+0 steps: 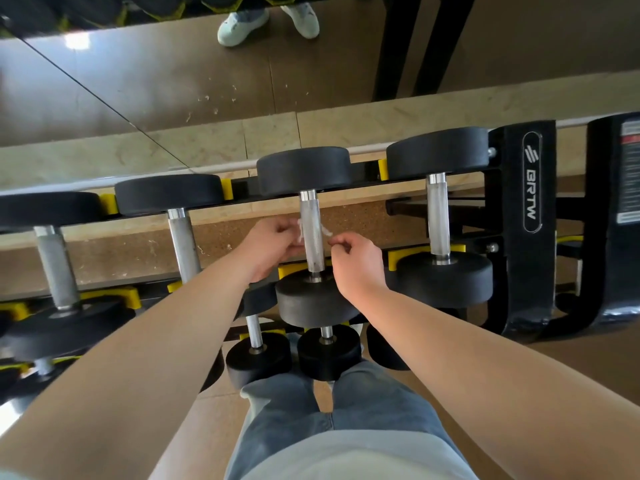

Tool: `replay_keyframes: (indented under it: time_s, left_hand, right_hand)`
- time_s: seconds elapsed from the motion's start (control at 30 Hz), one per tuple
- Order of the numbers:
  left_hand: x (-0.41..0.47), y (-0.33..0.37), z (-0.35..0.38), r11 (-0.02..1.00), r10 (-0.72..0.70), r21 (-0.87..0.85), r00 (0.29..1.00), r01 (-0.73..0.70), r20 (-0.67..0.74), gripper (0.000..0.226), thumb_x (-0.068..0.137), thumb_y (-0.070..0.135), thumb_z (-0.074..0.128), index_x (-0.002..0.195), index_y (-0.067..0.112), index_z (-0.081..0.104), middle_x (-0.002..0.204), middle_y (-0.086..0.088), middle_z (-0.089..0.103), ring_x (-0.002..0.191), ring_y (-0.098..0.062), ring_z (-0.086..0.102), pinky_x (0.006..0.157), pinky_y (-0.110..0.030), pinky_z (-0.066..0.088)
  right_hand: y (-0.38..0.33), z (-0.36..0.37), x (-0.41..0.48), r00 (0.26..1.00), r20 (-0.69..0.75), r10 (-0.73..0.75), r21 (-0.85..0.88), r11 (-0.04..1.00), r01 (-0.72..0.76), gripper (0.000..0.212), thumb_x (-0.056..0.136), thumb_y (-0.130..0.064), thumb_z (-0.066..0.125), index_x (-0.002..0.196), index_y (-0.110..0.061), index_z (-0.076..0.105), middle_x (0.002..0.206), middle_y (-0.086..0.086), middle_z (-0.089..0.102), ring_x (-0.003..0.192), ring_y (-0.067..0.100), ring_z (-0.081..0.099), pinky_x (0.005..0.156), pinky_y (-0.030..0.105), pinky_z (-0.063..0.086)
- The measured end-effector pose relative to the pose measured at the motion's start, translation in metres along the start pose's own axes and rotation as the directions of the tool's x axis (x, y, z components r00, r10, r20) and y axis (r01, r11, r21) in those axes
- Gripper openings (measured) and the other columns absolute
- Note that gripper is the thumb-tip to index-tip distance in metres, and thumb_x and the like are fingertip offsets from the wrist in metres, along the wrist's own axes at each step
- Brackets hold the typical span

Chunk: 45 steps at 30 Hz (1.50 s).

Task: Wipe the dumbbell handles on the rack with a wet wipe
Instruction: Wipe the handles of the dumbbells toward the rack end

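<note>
Several black dumbbells with steel handles lie across the top tier of a black rack (pixel 519 216) with yellow cradles. A thin white wet wipe (pixel 300 226) passes behind the handle (pixel 312 233) of the middle dumbbell. My left hand (pixel 273 247) pinches the wipe's left end just left of the handle. My right hand (pixel 356 265) pinches its right end just right of the handle. The neighbouring handles, one to the left (pixel 183 240) and one to the right (pixel 438 216), are untouched.
Smaller dumbbells (pixel 258 355) sit on a lower tier near my knees. A mirror (pixel 173 74) behind the rack reflects the floor and white shoes. The rack's black upright with white lettering stands at the right, with another black frame (pixel 620 220) beside it.
</note>
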<state>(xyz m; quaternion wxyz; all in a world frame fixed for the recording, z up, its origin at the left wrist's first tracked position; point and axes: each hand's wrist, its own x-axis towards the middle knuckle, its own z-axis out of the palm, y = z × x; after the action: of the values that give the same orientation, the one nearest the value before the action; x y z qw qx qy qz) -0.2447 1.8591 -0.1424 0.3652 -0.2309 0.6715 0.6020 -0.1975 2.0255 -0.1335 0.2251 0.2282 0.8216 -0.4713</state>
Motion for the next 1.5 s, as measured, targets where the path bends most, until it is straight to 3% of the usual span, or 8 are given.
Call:
replay_keyframes:
  time_s: [0.1, 0.3, 0.47, 0.7, 0.87, 1.1, 1.37, 1.5]
  left_hand:
    - [-0.013, -0.014, -0.004, 0.894, -0.032, 0.447, 0.999, 0.021, 0.015, 0.021, 0.102, 0.018, 0.058, 0.118, 0.019, 0.072, 0.109, 0.0, 0.075, 0.099, -0.014, 0.072, 0.095, -0.038, 0.056]
    - [-0.043, -0.006, 0.009, 0.872, 0.048, 0.489, 0.99, 0.022, -0.13, 0.014, 0.1, 0.022, 0.062, 0.092, 0.023, 0.073, 0.083, 0.005, 0.07, 0.081, -0.009, 0.064, 0.07, -0.027, 0.047]
    - [-0.061, -0.006, -0.009, 0.977, 0.022, 0.211, 0.997, -0.006, -0.073, 0.02, 0.093, 0.013, 0.071, 0.111, 0.021, 0.074, 0.103, -0.002, 0.078, 0.096, -0.014, 0.074, 0.092, -0.034, 0.059]
    - [-0.063, 0.011, 0.006, 0.994, 0.06, -0.091, 0.995, -0.067, -0.074, 0.026, 0.089, 0.011, 0.076, 0.113, 0.007, 0.065, 0.092, -0.01, 0.073, 0.074, -0.013, 0.07, 0.068, -0.022, 0.056]
    - [-0.052, 0.0, 0.022, 0.979, 0.048, 0.202, 0.942, 0.021, -0.332, 0.029, 0.095, 0.033, 0.068, 0.123, 0.028, 0.065, 0.118, 0.005, 0.068, 0.107, -0.017, 0.066, 0.096, -0.041, 0.057]
    - [-0.055, -0.008, 0.024, 0.948, 0.041, 0.317, 0.978, 0.026, -0.203, 0.039, 0.099, 0.023, 0.065, 0.137, 0.022, 0.062, 0.129, 0.005, 0.066, 0.116, -0.014, 0.061, 0.102, -0.032, 0.047]
    - [-0.052, -0.01, 0.023, 0.947, 0.038, 0.321, 0.981, 0.025, -0.188, 0.033, 0.099, 0.02, 0.064, 0.132, 0.024, 0.064, 0.106, 0.014, 0.064, 0.099, -0.006, 0.058, 0.09, -0.026, 0.042]
    - [-0.046, -0.01, 0.022, 0.959, 0.027, 0.279, 0.966, 0.047, -0.257, 0.024, 0.097, 0.026, 0.067, 0.12, 0.031, 0.066, 0.108, 0.011, 0.068, 0.103, -0.013, 0.065, 0.099, -0.037, 0.054]
  right_hand:
    - [0.0, 0.0, 0.0, 1.0, 0.007, -0.015, -0.018, 1.0, 0.015, 0.024, 0.103, -0.017, 0.05, 0.116, -0.022, 0.07, 0.096, -0.007, 0.069, 0.066, 0.004, 0.061, 0.051, 0.013, 0.041]
    - [-0.004, -0.002, -0.003, 0.999, 0.027, -0.028, -0.037, 0.999, 0.029, 0.031, 0.103, -0.018, 0.052, 0.131, -0.019, 0.065, 0.126, -0.001, 0.068, 0.099, 0.008, 0.062, 0.075, 0.016, 0.046]
    - [-0.009, -0.006, -0.007, 0.995, 0.052, -0.087, -0.056, 0.994, 0.09, 0.031, 0.104, -0.018, 0.053, 0.132, -0.02, 0.064, 0.126, -0.005, 0.066, 0.088, -0.003, 0.059, 0.065, 0.008, 0.041]
    - [-0.016, -0.014, -0.017, 0.918, 0.131, -0.375, 0.088, 0.926, 0.366, 0.023, 0.1, -0.034, 0.063, 0.122, -0.028, 0.068, 0.112, -0.015, 0.068, 0.104, -0.001, 0.063, 0.088, 0.017, 0.052]
    - [-0.017, -0.022, 0.001, 0.996, -0.008, -0.092, 0.102, 0.991, 0.092, 0.032, 0.099, -0.027, 0.066, 0.131, -0.026, 0.06, 0.116, -0.016, 0.065, 0.099, 0.0, 0.06, 0.078, 0.013, 0.044]
    - [-0.023, -0.021, 0.023, 0.873, 0.468, 0.135, -0.191, 0.98, -0.05, 0.024, 0.102, -0.017, 0.056, 0.119, -0.016, 0.072, 0.109, 0.007, 0.072, 0.1, 0.023, 0.068, 0.087, 0.037, 0.056]
    - [-0.059, -0.019, 0.062, 0.871, 0.488, 0.064, 0.471, 0.82, -0.324, 0.032, 0.101, 0.008, 0.045, 0.119, -0.012, 0.063, 0.118, 0.018, 0.07, 0.106, 0.032, 0.071, 0.089, 0.044, 0.06]
    - [-0.031, -0.017, 0.062, 0.813, 0.566, 0.137, -0.07, 0.991, -0.118, 0.026, 0.098, -0.003, 0.057, 0.117, -0.014, 0.07, 0.11, 0.01, 0.076, 0.101, 0.027, 0.074, 0.094, 0.048, 0.06]
